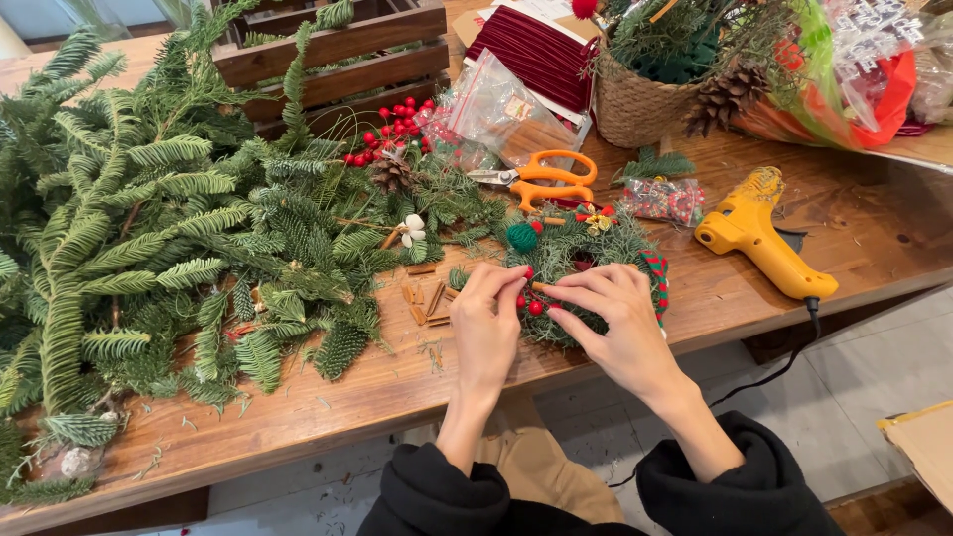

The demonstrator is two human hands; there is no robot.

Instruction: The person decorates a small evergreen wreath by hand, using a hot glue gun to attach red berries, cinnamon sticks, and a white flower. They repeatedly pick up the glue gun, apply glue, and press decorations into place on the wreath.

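Both hands work at a small green wreath [586,260] lying near the front edge of the wooden table [854,228]. The left hand [486,328] has its fingers curled, tips pinched close at a cluster of red berries [529,301] on the wreath's near side. The right hand [620,328] rests on the wreath, fingers bent, thumb and forefinger meeting at the same berries (what exactly they grip is unclear). Orange scissors [544,179] lie just behind, a yellow glue gun [759,238] to the right, fir branches [149,238] to the left.

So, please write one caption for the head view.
Both hands press red berries onto a small round green fir wreath.
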